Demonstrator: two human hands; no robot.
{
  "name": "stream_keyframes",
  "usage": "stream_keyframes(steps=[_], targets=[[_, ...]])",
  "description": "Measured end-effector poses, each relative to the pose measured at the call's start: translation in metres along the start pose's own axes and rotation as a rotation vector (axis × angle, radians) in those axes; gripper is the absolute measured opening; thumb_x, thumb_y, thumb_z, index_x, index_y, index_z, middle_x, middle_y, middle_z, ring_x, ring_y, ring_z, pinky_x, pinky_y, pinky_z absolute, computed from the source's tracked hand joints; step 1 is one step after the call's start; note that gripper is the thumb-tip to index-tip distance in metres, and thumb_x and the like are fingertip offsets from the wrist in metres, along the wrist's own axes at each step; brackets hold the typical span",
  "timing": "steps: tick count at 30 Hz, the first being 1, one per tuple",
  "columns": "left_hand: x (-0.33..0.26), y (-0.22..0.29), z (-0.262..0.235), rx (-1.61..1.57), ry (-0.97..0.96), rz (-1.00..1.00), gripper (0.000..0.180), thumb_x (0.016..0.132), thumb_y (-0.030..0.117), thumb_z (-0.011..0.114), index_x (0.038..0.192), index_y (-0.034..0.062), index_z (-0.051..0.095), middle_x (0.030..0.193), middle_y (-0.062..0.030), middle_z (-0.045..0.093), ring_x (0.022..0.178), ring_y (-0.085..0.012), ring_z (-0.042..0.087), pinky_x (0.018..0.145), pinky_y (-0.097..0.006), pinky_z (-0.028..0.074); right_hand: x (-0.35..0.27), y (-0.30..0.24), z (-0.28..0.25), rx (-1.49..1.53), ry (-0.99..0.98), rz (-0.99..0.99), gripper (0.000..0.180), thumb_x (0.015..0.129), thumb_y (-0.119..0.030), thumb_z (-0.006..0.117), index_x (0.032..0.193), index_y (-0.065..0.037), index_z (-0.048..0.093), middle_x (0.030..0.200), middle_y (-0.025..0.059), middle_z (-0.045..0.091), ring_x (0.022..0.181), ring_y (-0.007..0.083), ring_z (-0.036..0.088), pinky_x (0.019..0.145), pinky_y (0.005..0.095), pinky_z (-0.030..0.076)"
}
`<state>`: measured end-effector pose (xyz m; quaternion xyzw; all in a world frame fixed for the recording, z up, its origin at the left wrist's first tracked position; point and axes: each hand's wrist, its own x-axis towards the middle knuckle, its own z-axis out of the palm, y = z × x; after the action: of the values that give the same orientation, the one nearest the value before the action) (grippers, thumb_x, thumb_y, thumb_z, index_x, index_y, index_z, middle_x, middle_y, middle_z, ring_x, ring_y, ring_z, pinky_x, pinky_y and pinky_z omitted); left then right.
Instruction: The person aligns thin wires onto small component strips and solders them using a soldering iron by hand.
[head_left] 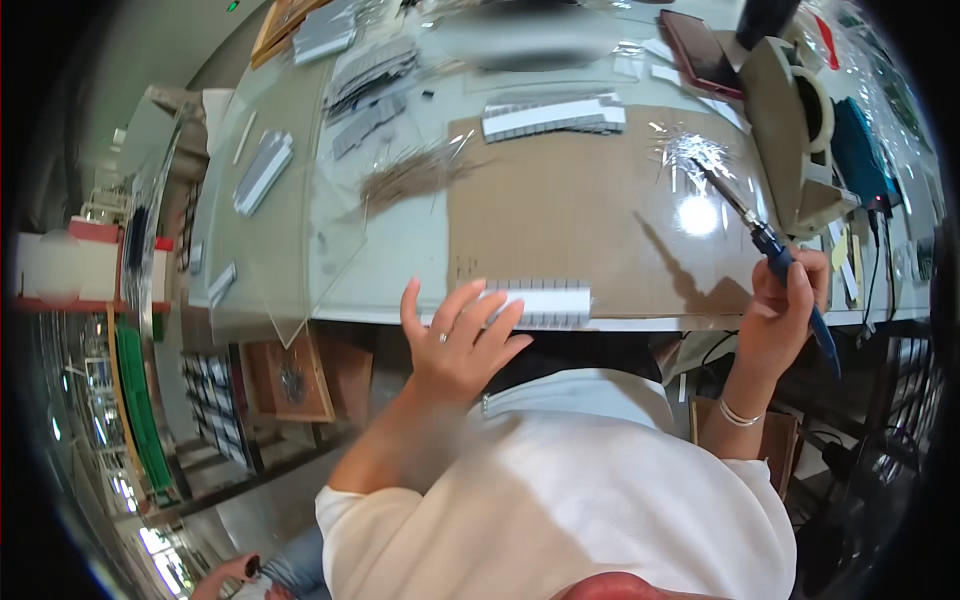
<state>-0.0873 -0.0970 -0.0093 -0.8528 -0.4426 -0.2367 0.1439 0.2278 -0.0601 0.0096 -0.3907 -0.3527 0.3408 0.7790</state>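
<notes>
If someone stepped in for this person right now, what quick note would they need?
Left hand: open, fingers resting on the white ribbed strip at the near table edge.
Right hand: shut on a blue-handled soldering iron, tip raised over the brown cardboard mat.
A similar strip lies at the mat's far edge; a tape dispenser stands to the right.
Whether the near strip has been worked on can't be told.

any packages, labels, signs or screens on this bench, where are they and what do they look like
Dark red flat phone: far right of the bench, lying flat, rectangular, screen dark.
White and grey ribbed strip pack: near edge, under the left hand, long and flat.
Similar white and grey strip pack: far edge of the brown cardboard sheet.
Small yellow and white paper slips: right edge, print too small to tell.
</notes>
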Motion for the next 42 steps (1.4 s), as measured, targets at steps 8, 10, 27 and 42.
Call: stream_keyframes(steps=[8, 10, 27, 42], targets=[[0.032, -0.009, -0.029, -0.077, -0.051, 0.086, 0.018, 0.069, 0.012, 0.075, 0.085, 0.0154, 0.068, 0.088, 0.0017, 0.064, 0.098, -0.0227, 0.06, 0.109, -0.061, 0.02, 0.005, 0.02, -0.009, 0.038, 0.039, 0.051, 0.013, 0.088, -0.012, 0.057, 0.088, -0.004, 0.047, 0.071, 0.0012, 0.043, 0.057, 0.0064, 0.036, 0.052, 0.0207, 0.029], [0.078, -0.034, -0.025, -0.132, -0.011, 0.079, 0.016, 0.07, 0.012, 0.074, 0.085, 0.0151, 0.068, 0.088, 0.0009, 0.065, 0.098, -0.023, 0.06, 0.109, -0.059, 0.02, 0.006, 0.023, -0.016, 0.055, 0.011, 0.022, 0.013, 0.088, -0.012, 0.057, 0.087, -0.005, 0.046, 0.07, 0.0015, 0.044, 0.056, 0.0064, 0.036, 0.052, 0.0204, 0.028], [0.214, -0.111, 0.102, -0.166, 0.045, 0.141, 0.022, 0.074, 0.024, 0.077, 0.093, 0.0157, 0.071, 0.098, 0.0018, 0.065, 0.1, -0.0192, 0.057, 0.107, -0.052, 0.022, 0.005, 0.022, -0.014, 0.019, 0.006, 0.021, 0.02, 0.084, -0.015, 0.061, 0.088, -0.005, 0.045, 0.071, 0.0042, 0.047, 0.062, 0.0095, 0.039, 0.055, 0.0213, 0.032], [0.189, -0.111, 0.083, -0.329, -0.138, 0.03, 0.046, 0.08, 0.035, 0.072, 0.119, 0.0131, 0.064, 0.104, -0.0035, 0.071, 0.101, -0.0216, 0.064, 0.109, -0.049, 0.023, -0.002, 0.007, 0.009, -0.671, -0.258, -0.265, 0.021, 0.085, -0.003, 0.064, 0.105, -0.005, 0.058, 0.078, 0.0087, 0.067, 0.062, 0.0175, 0.061, 0.056, 0.0288, 0.048]])
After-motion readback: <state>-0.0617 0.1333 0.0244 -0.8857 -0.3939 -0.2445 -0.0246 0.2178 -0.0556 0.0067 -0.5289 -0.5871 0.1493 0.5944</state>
